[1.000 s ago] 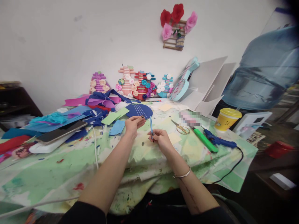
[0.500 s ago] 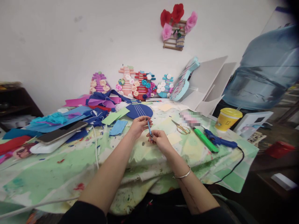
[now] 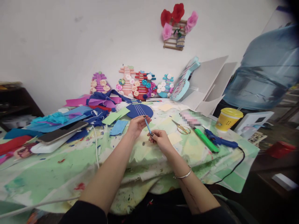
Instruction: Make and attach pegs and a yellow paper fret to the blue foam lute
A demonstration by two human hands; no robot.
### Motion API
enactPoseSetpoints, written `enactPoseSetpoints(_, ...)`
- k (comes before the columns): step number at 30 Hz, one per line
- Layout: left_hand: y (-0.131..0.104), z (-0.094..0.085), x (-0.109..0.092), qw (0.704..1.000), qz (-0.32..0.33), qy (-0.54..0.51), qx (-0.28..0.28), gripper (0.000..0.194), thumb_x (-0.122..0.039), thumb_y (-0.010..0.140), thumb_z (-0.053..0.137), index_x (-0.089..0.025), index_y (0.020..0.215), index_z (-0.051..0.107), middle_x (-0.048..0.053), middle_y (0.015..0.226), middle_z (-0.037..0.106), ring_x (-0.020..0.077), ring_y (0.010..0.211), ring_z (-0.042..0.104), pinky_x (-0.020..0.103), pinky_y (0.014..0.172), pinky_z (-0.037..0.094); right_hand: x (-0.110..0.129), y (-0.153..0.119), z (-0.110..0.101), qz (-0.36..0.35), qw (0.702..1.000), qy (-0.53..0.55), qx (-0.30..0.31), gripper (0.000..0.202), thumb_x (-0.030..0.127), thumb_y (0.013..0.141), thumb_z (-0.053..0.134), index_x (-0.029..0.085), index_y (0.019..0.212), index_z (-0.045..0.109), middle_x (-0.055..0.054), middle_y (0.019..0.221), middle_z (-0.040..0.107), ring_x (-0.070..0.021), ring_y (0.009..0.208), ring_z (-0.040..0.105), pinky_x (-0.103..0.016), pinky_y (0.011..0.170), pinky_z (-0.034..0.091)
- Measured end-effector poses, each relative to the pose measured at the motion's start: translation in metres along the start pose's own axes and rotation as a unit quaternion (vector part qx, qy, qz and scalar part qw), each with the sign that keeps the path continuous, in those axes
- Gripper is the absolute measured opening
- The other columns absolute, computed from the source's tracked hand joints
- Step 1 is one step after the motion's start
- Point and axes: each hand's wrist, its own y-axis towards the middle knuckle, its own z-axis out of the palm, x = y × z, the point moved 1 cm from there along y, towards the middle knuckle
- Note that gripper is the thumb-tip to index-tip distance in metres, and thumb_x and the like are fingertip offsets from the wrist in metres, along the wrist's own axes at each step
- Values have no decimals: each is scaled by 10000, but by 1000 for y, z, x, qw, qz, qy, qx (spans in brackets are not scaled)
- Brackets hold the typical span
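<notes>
Nearer the wearer than the dark-blue pipa-shaped craft (image 3: pixel 146 110), as seen in the head view, a slim light-blue stick (image 3: pixel 148 127) is held slantwise. Its lower end is pinched by the right hand (image 3: pixel 161 140); its upper end is met by the fingers of the left hand (image 3: pixel 136 126) (whether it is truly gripped there cannot be told). To the craft's left, green paper (image 3: pixel 115 116) and blue paper (image 3: pixel 118 127) are laid; to its right, gold-handled scissors (image 3: pixel 183 129), a green utility knife (image 3: pixel 205 140) and a blue glue gun (image 3: pixel 219 139) are seen. The stick could be bent or twisted if its ends were pushed unevenly, or dropped if the right pinch were loosened. The craft's strings could be snagged by a careless left fingertip.
</notes>
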Motion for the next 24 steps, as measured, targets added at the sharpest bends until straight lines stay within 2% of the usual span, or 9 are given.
enactPoseSetpoints(6, 2, 0, -4, 997, 33, -29, -55, 89, -116, 684, 639, -89, 768, 650, 82, 714, 703, 177, 723, 676, 252, 690, 522, 0, 0, 0, -2, 1000, 1, -4, 163, 279, 654, 570, 140, 698, 642, -1, 532, 573, -87, 471, 479, -220, 485, 365)
enactPoseSetpoints(12, 7, -8, -10, 980, 69, -132, -131, 46, -85, 736, 599, -112, 755, 631, 31, 697, 691, 104, 694, 665, 158, 619, 510, 0, 0, -1, -4, 1000, 16, -15, 163, 283, 649, 585, 143, 706, 647, -1, 535, 583, -88, 473, 488, -216, 479, 357)
enactPoseSetpoints(15, 9, -12, -11, 976, 80, -145, -144, 77, -56, 730, 592, -125, 742, 623, 12, 688, 683, 92, 684, 658, 145, 588, 502, 1, 0, -1, -7, 999, 31, -25, 169, 284, 646, 600, 139, 717, 652, -6, 551, 595, -91, 487, 502, -221, 492, 364)
enactPoseSetpoints(18, 10, -14, -9, 979, 86, -114, -147, 107, -46, 695, 611, -144, 738, 616, -5, 659, 669, 88, 641, 648, 155, 563, 491, 3, -1, -2, -18, 998, 44, -45, 182, 291, 644, 622, 132, 726, 656, -15, 566, 609, -93, 492, 514, -225, 499, 363)
enactPoseSetpoints(21, 7, -10, -4, 991, 64, 2, -117, 115, -90, 632, 675, -139, 720, 619, 2, 613, 653, 102, 566, 627, 187, 543, 478, 4, -1, -4, -25, 996, 64, -58, 203, 304, 638, 648, 128, 738, 662, -23, 580, 622, -91, 494, 513, -227, 503, 360)
enactPoseSetpoints(24, 2, -2, 3, 990, 8, 143, -8, 193, -242, 623, 717, -110, 744, 647, 58, 633, 658, 154, 612, 633, 276, 617, 498, 4, -1, -5, -24, 994, 91, -64, 210, 309, 627, 674, 130, 736, 663, -26, 591, 630, -91, 501, 513, -230, 511, 362)
